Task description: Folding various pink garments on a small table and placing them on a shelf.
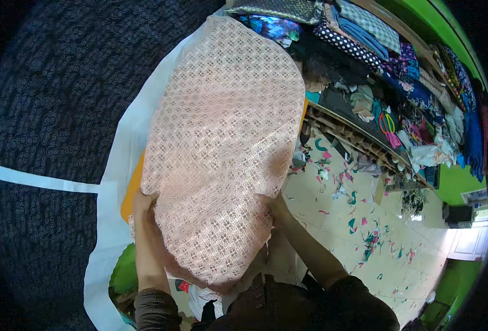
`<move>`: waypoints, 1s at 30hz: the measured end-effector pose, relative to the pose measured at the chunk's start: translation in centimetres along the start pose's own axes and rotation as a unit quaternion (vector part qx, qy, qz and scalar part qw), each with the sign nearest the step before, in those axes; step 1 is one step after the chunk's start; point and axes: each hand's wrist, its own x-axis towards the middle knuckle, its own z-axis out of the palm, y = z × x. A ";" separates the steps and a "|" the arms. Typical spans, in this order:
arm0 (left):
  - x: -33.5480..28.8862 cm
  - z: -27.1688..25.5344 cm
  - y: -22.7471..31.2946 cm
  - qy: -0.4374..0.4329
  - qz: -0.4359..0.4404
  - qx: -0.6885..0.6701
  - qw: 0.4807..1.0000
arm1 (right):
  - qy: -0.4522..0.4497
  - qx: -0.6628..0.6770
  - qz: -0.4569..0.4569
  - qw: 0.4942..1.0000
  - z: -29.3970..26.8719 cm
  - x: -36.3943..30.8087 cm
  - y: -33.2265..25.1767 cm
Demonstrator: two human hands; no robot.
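Note:
A pale pink lace fabric [222,127] with an openwork pattern spreads in front of me and drapes toward my body. My left hand [144,203] holds its left edge, thumb on top and the other fingers hidden. At its right edge my right hand [272,205] grips the lace, its thumb over the cloth and the rest underneath. Soft creases run across the lace between my hands. Beneath it, an orange-yellow surface [132,190] shows along the left side and as a thin strip at the right.
Dark patterned cloth [51,99] with a white border [120,143] fills the left. Folded fabrics [354,47] and loose cloth pile on a shelf at the upper right, with orange-handled scissors [386,122] among them. Pink and green scraps [372,240] litter the tiled floor [332,220].

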 end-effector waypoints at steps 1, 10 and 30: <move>-0.7 1.7 1.5 -0.014 -0.013 -0.086 0.996 | -0.024 0.016 0.066 0.997 -0.3 0.0 -0.1; -1.5 3.7 0.1 0.003 -0.118 -0.186 0.975 | -0.197 -0.019 0.276 0.940 -1.7 3.9 0.9; -30.8 16.0 5.0 0.029 -0.059 -0.678 0.732 | -0.407 0.095 0.203 0.885 -16.4 2.3 -7.6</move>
